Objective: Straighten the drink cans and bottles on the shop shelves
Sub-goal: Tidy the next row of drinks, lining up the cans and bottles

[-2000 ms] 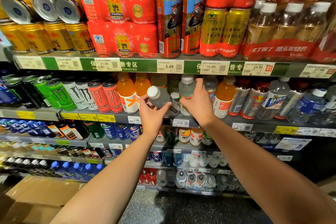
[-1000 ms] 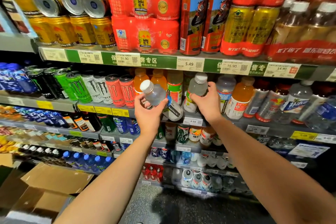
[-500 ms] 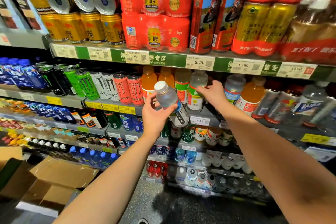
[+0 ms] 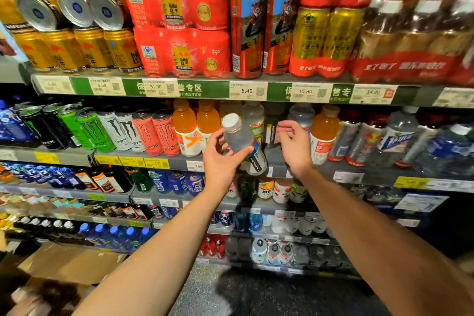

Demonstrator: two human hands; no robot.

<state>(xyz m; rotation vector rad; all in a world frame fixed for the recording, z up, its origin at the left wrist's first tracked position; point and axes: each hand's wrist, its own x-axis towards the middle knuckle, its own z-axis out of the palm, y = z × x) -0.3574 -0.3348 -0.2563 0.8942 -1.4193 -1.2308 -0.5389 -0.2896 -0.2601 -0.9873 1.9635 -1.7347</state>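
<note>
The left hand grips a clear bottle, tilted, in front of the second shelf; the right hand hovers released beside it (holding nothing). Best stood upright into the row's gap, label outward.

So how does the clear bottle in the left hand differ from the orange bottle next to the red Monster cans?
The clear bottle is tilted, held off the shelf by the left hand; the orange bottle stands upright on it. One holds clear liquid, the other orange. Their caps differ: white versus orange. Both appear sealed.
</note>
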